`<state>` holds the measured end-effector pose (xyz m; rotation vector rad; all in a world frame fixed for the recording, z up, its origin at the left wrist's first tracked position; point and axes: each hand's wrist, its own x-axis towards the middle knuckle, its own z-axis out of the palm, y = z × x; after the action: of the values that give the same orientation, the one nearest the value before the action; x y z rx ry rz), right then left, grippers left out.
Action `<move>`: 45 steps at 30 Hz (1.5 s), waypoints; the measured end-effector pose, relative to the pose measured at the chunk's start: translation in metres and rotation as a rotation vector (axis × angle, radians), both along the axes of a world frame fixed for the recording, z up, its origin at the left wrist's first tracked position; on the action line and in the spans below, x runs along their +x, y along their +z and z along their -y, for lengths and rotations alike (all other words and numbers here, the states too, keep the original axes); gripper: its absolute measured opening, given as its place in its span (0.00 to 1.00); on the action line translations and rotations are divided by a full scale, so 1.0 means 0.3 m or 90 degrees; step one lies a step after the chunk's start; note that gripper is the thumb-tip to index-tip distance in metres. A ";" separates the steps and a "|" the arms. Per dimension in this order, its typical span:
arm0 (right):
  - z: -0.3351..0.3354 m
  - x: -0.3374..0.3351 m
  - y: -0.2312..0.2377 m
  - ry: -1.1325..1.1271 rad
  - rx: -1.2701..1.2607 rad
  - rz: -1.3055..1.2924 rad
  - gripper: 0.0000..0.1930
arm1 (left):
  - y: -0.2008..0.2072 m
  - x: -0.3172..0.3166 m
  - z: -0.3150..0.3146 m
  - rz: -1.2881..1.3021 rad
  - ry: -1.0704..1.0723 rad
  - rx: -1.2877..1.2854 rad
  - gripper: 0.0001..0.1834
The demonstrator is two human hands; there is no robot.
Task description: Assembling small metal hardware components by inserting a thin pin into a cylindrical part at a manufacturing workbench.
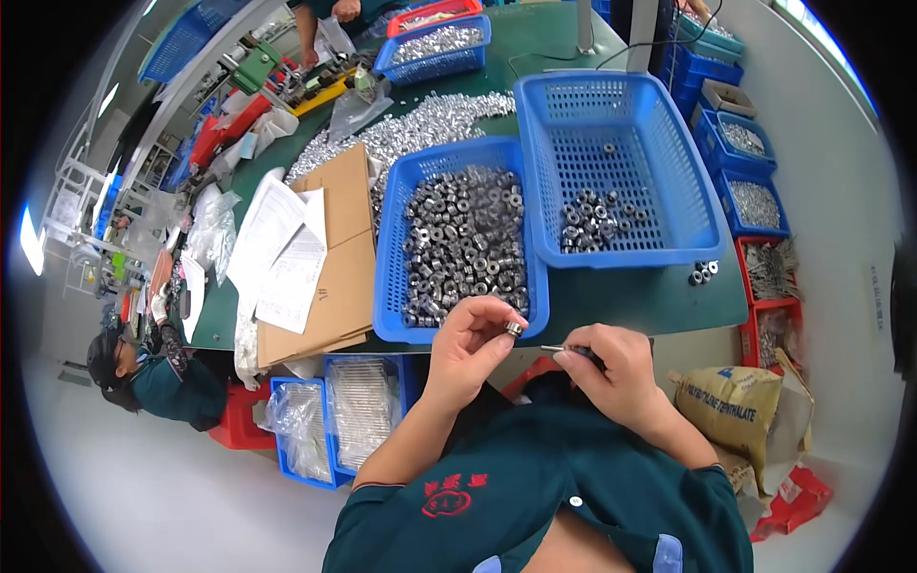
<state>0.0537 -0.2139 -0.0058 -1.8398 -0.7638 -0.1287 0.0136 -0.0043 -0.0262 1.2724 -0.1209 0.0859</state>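
My left hand [466, 355] pinches a small metal bushing [514, 328] between thumb and fingertips, in front of the table's near edge. My right hand [616, 371] is closed around a slim tool with a dark handle; its thin metal tip [551, 349] points left toward the bushing, a short gap apart. The exact kind of tool cannot be made out. Just beyond my left hand stands a blue basket [386, 272] heaped with similar metal bushings. A second, larger blue basket [659, 256], to its right, holds a smaller group of them.
Cardboard [346, 277] and paper sheets [287, 286] lie left of the baskets. Loose silvery parts [420, 119] spread behind. Three bushings [705, 272] sit near the right corner. Bins line the right wall, with a sack [731, 406] below. A co-worker [162, 382] sits at the left.
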 end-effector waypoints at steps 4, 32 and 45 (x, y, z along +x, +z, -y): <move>-0.012 0.003 0.001 -0.001 -0.010 0.115 0.09 | 0.014 -0.040 0.019 -0.008 0.002 0.064 0.14; 0.004 -0.056 -0.052 0.076 0.039 -0.457 0.09 | 0.071 -0.047 0.053 0.131 0.023 0.484 0.17; 0.035 -0.035 -0.017 0.016 -0.014 -0.023 0.08 | 0.027 -0.067 0.062 0.010 0.012 0.186 0.24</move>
<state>0.0432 -0.2245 -0.0110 -1.8477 -0.7655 -0.0703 -0.0065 -0.0228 -0.0179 1.5649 -0.1380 0.0973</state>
